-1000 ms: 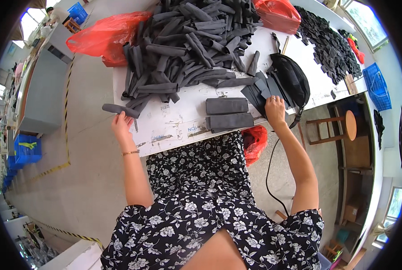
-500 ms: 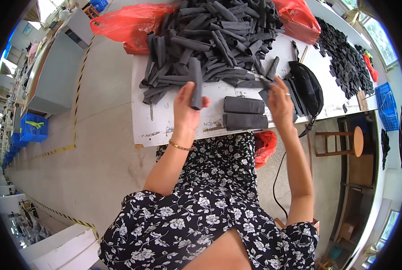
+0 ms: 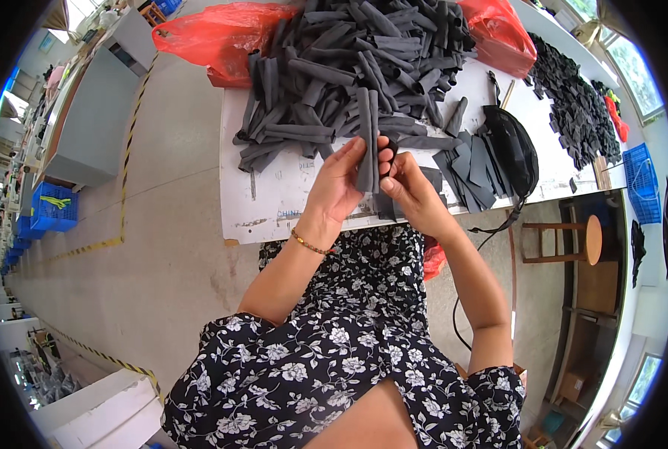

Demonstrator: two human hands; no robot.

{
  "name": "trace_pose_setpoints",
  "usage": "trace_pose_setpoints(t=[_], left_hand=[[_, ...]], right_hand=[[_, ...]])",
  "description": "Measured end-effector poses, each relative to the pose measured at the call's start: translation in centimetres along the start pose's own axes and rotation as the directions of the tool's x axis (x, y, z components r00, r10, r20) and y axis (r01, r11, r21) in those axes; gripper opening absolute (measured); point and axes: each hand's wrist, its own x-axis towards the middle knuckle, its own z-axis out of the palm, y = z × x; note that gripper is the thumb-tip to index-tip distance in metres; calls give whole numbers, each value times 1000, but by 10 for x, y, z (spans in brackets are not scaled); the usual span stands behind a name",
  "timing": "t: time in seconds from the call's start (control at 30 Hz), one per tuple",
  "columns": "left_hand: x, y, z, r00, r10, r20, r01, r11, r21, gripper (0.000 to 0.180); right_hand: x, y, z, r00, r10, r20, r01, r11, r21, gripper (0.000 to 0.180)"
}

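Long dark grey fabric roll (image 3: 367, 142): held nearly upright above the bench, grooved down its length, in front of the pile.
Left hand (image 3: 339, 176): curled around the roll, pinching it between thumb and fingers.
Right hand (image 3: 416, 191): drawn together just beside the roll, pinching a black piece (image 3: 393, 159) mostly hidden by fingers; cannot tell its shape.
Bench (image 3: 270, 194): white, scuffed and marked along the near edge.
Pile of dark grey fabric rolls (image 3: 319, 71): heaped across the far part, between a crumpled red plastic bag (image 3: 229, 37) on the left and a red plastic bag (image 3: 498, 34) on the right.
Flat dark grey strips (image 3: 472, 168): fanned out beside a curved black fabric pouch (image 3: 515, 150).
Heap of small dark pieces (image 3: 581, 105): spread farther right, near a window (image 3: 637, 67).
Right side: round-topped wooden stool (image 3: 594, 239) below a blue plastic basket (image 3: 642, 183).
Grey floor (image 3: 177, 202): bordered by yellow-and-black striped tape (image 3: 130, 142); beyond it, a blue plastic crate (image 3: 55, 206).
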Motion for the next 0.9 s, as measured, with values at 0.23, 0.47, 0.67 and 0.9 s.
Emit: trace_pose_setpoints(t=[0.23,0.47,0.67,0.9], left_hand=[[8,14,-10,982,99,-159,-101,995,-4,33],[11,16,-18,955,149,-258,-153,988,4,24],[11,9,-6,947,164,-277,-152,986,64,22],[4,8,-3,967,92,-237,-68,992,108,20]], right_hand=[[-4,-16,-35,941,-308,-143,130,716,-686,29],[-21,-33,-20,929,-322,-183,105,703,-703,38],[-13,-28,-10,873,-471,-128,197,580,-791,30],[-3,-33,-13,781,-623,-40,210,322,-923,20]])
